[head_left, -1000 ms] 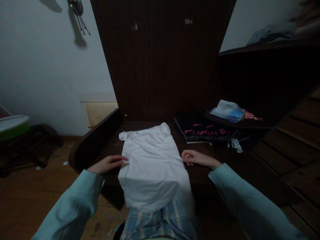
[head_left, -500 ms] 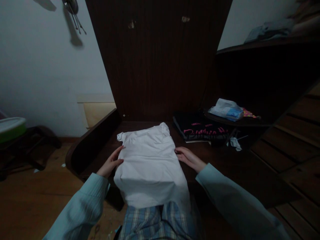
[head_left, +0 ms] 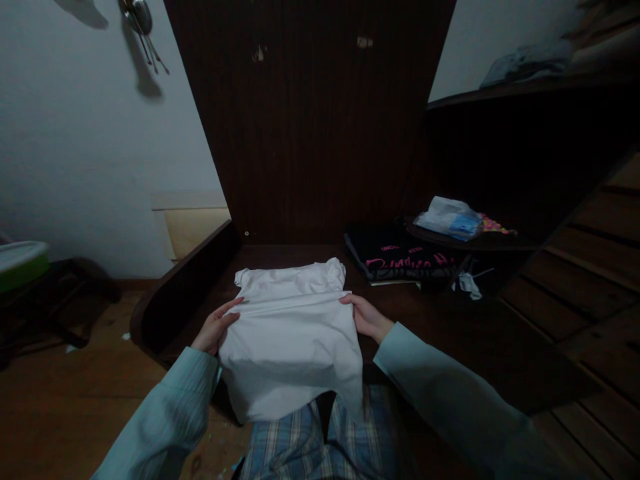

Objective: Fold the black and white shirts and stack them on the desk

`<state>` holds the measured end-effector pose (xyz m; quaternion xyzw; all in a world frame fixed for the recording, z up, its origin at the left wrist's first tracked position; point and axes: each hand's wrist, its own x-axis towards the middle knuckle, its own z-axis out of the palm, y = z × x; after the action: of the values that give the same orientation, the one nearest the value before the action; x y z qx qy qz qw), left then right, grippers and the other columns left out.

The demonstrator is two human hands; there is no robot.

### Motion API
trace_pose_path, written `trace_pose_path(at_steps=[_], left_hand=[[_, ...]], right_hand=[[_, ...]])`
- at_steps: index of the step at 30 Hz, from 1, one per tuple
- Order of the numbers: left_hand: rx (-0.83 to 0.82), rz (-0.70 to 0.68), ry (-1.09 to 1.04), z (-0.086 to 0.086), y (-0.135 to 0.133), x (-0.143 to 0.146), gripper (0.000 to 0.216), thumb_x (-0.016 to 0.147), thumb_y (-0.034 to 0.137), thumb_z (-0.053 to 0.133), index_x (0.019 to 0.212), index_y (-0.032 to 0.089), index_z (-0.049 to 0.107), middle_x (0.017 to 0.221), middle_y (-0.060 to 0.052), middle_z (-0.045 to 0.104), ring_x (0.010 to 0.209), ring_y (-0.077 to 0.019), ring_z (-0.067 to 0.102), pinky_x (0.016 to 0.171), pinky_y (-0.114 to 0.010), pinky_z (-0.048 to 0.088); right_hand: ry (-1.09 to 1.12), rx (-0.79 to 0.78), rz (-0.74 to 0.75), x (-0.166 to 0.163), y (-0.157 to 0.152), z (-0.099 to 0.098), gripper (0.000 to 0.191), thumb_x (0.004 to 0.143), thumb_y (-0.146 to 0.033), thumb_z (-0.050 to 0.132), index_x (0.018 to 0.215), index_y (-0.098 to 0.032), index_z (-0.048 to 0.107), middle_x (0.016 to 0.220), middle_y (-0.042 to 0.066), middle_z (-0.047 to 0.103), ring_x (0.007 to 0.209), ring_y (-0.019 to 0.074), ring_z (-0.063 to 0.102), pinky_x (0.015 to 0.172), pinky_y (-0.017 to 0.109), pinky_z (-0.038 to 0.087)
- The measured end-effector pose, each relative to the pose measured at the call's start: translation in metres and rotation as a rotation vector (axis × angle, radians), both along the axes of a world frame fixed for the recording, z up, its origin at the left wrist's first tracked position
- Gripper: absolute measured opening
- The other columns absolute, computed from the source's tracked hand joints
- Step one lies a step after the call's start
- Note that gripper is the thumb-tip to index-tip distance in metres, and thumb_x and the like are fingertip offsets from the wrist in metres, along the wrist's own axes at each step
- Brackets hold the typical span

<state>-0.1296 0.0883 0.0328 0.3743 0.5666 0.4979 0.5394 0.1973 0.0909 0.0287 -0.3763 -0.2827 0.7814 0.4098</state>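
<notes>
Partly folded: white cloth (head_left: pixel 295 350) raised in a ridge

The cloth lies across the tabletop (head_left: pixel 400 307), its near end hanging over the near edge above plaid trousers (head_left: pixel 280 443). At its left edge the left hand (head_left: pixel 215 327) has a pinch of fabric, the fingers nearly closed; the right hand (head_left: pixel 369 319) pinches the right edge likewise, its lower fingers hidden. Work seems about midway: the far end looks gathered in and a crosswise ridge stands between the hands, while the near part hangs loose and unfolded. Far right, a black garment (head_left: pixel 385 257) lies folded.
</notes>
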Motion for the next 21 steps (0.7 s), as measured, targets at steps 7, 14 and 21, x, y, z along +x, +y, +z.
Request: trace_pose_path(at_steps=[7, 14, 21], left_hand=[[-0.021, 0.025, 0.062, 0.002, 0.001, -0.005, 0.054, 0.046, 0.013, 0.066, 0.101, 0.017, 0.065, 0.088, -0.004, 0.069, 0.063, -0.0130, 0.062, 0.055, -0.020, 0.046], [0.078, -0.042, 0.220, 0.003, -0.004, -0.004, 0.050, 0.044, 0.027, 0.073, 0.093, 0.017, 0.069, 0.105, -0.007, 0.066, 0.096, -0.0226, 0.060, 0.076, -0.025, 0.047], [0.071, -0.068, 0.267, -0.003, 0.000, -0.009, 0.060, 0.039, 0.043, 0.077, 0.091, 0.015, 0.069, 0.103, -0.011, 0.066, 0.095, -0.0258, 0.059, 0.080, -0.030, 0.046]], right_hand=[[-0.116, 0.148, -0.151, 0.033, -0.010, -0.001, 0.030, 0.063, -0.014, 0.062, 0.093, -0.017, 0.060, 0.084, 0.002, 0.069, 0.079, 0.0140, 0.063, 0.078, 0.023, 0.046], [-0.310, 0.319, -0.314, 0.075, -0.022, 0.020, 0.027, 0.059, -0.021, 0.068, 0.086, -0.022, 0.061, 0.090, 0.002, 0.066, 0.087, 0.0192, 0.061, 0.081, 0.030, 0.045], [-0.696, 0.347, -0.050, 0.079, -0.024, 0.018, 0.034, 0.049, -0.024, 0.075, 0.081, -0.017, 0.068, 0.089, 0.006, 0.068, 0.084, 0.0229, 0.061, 0.081, 0.036, 0.045]])
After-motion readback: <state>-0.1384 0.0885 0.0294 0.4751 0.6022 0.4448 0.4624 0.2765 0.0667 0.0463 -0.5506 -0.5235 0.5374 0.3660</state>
